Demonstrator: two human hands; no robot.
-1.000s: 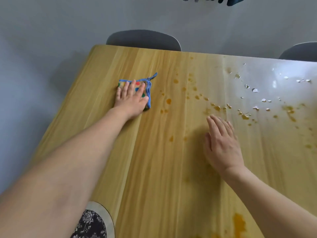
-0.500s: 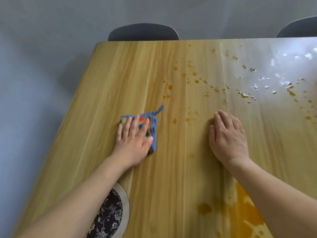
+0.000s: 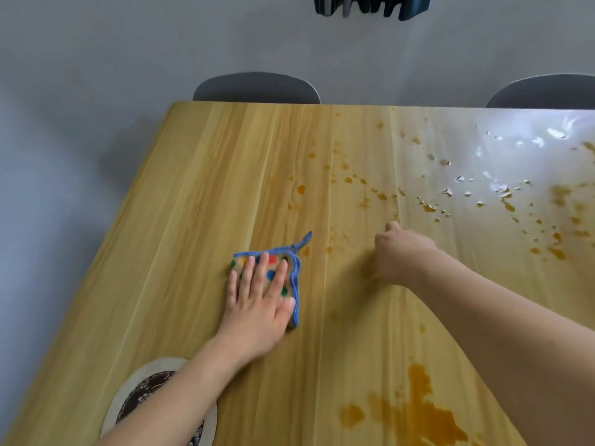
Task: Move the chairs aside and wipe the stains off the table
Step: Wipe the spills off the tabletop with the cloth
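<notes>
Left hand [image 3: 257,304]: fingers straight and spread, pressing flat on the folded cloth [image 3: 291,281]; nothing gripped.
Cloth: dotted, blue-edged, flat on the table [image 3: 180,252], most of it under the palm, its right edge and loop exposed.
Right hand [image 3: 399,255]: curled into a fist right of the cloth; whether it holds anything cannot be told.
Stains: nearest drops [image 3: 306,251] just right of the cloth; droplet trail [image 3: 383,196] beyond it; large puddle [image 3: 428,416] right of the cloth and nearer the person.
Risk: an unpinned cloth may slide from under the palm; one folded cloth may smear the puddle rather than lift it.
Risk: the right forearm passes close to the puddle and may drag through it.
Chairs [image 3: 256,86]: two backs beyond the cloth, at the table's far edge.
</notes>
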